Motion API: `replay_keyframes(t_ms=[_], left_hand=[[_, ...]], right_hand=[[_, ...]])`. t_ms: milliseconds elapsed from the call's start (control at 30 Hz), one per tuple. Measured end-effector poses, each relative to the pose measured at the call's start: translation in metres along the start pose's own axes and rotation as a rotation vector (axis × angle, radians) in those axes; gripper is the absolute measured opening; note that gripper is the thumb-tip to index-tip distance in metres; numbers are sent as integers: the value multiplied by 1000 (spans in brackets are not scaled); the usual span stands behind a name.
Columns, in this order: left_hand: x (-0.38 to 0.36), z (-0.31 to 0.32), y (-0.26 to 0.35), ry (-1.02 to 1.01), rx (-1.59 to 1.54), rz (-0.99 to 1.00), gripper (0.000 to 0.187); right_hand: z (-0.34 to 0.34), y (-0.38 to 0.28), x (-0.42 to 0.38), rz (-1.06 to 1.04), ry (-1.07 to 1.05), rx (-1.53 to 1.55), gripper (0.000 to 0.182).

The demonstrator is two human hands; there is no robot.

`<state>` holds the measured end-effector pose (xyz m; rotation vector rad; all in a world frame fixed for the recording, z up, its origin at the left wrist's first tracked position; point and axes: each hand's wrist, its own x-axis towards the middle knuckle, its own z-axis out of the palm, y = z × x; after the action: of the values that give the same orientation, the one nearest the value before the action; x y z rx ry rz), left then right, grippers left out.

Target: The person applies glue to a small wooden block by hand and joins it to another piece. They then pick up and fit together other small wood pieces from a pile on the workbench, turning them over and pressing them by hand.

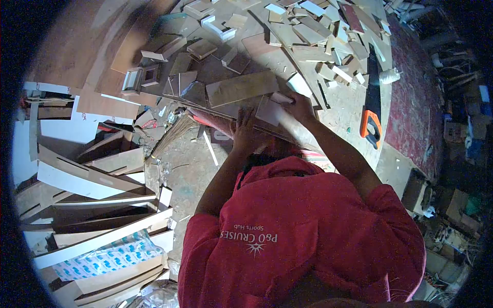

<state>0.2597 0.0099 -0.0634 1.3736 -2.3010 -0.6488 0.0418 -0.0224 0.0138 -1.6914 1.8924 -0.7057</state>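
Observation:
At the near edge of the workbench, my left hand [243, 124] rests with its fingers stretched out, just below a long flat wooden board [241, 89]. My right hand [301, 109] is closed around a small pale block [282, 97] near the board's right end. Its exact kind is too small to make out. Between my hands lies a pale flat piece [269, 111] at the bench edge. The undersides of both hands are hidden.
Many wood offcuts [310, 33] are heaped at the back of the workbench [345, 120]. A handsaw [371, 123] with an orange and black handle lies at right. Left of me, long panels [102, 215] are stacked beside a straw broom [174, 131] on the floor.

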Motion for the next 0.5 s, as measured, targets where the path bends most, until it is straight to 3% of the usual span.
replay_keyframes(t_ms=[100,167,367,500], left_hand=[[0,-12,12,6,-125,-81,94],[-1,2,2,-17,39,-9,96],[-1,-51,39,-98,-24,-126,97],[-3,-28,23,-22,-24,-46,100]], right_hand=[[-4,-16,-3,-126,62,100,32],[-9,-28,-4,-386,2,-18,30],[-10,-28,-4,-539,46,-106,30],[4,-12,4,-513,12,-160,32]])
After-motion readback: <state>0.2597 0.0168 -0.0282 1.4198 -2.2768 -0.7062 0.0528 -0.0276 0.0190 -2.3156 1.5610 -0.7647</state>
